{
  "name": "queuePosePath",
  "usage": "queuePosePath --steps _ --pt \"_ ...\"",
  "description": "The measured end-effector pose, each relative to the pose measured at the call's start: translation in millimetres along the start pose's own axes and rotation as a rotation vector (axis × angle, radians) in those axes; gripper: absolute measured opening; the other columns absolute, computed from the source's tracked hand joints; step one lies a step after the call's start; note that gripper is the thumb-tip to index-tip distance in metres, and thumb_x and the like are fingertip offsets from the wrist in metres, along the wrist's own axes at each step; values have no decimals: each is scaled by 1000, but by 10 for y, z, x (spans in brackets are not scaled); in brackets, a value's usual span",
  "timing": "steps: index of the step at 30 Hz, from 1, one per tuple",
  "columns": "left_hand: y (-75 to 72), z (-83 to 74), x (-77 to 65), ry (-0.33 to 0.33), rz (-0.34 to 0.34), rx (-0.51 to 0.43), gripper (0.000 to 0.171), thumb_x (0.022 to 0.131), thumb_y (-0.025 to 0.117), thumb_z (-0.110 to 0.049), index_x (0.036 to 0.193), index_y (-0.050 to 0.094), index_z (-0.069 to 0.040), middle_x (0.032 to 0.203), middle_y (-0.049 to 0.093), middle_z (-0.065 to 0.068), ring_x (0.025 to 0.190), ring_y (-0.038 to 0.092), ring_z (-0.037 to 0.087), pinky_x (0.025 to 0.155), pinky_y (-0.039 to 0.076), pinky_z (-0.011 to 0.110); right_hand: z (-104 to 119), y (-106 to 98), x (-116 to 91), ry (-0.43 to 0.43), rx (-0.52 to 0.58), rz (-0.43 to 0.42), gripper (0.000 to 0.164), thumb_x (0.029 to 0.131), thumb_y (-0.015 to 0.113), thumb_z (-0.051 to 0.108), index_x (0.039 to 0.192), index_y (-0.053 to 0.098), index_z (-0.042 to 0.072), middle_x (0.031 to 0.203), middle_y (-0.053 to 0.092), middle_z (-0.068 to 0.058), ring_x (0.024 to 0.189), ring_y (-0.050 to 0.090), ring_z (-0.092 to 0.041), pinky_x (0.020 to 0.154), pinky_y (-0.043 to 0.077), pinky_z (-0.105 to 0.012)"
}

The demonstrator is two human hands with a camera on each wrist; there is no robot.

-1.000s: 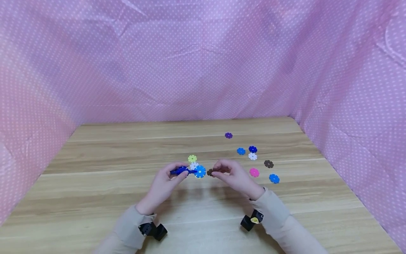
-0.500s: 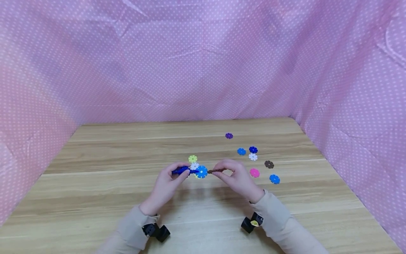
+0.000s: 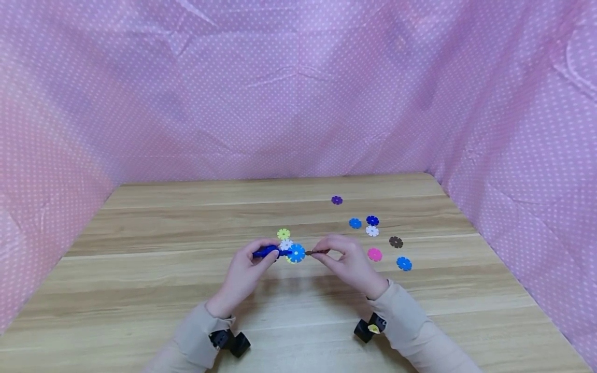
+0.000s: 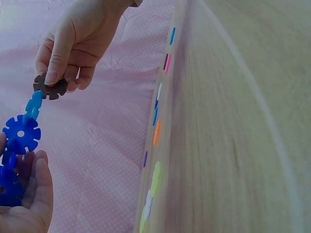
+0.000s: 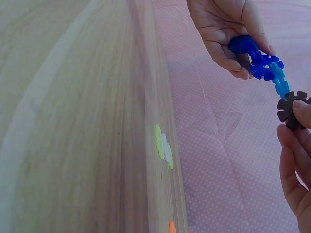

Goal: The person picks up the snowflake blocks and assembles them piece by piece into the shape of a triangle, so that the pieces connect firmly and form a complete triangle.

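My left hand (image 3: 244,272) grips a short chain of dark blue notched plastic discs (image 4: 22,134), slotted together at angles. A light blue disc (image 3: 296,253) sticks out from the chain's right end, facing the head camera. Between thumb and fingers, my right hand (image 3: 346,261) pinches a brown notched disc (image 4: 54,89). It stands edge-on in the head view, its rim right at the rim of the light blue disc. Both wrist views show the pieces held up above the table. Part of the chain is hidden behind the left fingers.
A yellow-green disc (image 3: 283,234) and a white disc (image 3: 286,244) lie behind the hands. To the right are several loose discs, among them purple (image 3: 337,200), pink (image 3: 375,254) and brown. The left wrist view shows an orange disc (image 4: 156,132). Pink dotted cloth (image 3: 298,103) surrounds the wooden table.
The brown disc has turned from face-on to edge-on in my right hand. My left hand and the chain have shifted slightly right, bringing the light blue disc closer to the brown one.
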State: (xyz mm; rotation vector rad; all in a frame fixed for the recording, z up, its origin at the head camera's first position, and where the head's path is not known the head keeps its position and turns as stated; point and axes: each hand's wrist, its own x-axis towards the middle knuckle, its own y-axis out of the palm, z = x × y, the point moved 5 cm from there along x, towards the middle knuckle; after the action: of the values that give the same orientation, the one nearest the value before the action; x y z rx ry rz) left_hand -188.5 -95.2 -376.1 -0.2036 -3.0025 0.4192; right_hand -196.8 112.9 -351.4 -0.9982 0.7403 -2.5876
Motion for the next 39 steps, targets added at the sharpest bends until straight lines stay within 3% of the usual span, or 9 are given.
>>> queuePosePath --steps 10,24,39 --pt "3 28 17 12 -7 16 24 93 60 -11 115 64 -4 117 63 9 95 61 17 76 52 20 11 9 -7 -56 -13 -12 13 79 72 -2 86 72 9 86 71 -2 80 66 -12 74 56 -26" --pt "12 60 27 18 -1 43 24 93 60 -13 115 64 -4 121 63 9 103 61 21 82 52 21 5 13 -6 -36 -39 9 12 79 73 0 86 73 10 86 71 0 81 65 -11 74 56 -26" --pt "51 46 43 23 17 36 23 92 61 -11 113 65 -2 112 66 13 91 61 15 75 53 21 1 37 3 -113 -39 8 14 77 73 -3 87 73 7 84 71 -4 77 66 -12 71 56 -23"
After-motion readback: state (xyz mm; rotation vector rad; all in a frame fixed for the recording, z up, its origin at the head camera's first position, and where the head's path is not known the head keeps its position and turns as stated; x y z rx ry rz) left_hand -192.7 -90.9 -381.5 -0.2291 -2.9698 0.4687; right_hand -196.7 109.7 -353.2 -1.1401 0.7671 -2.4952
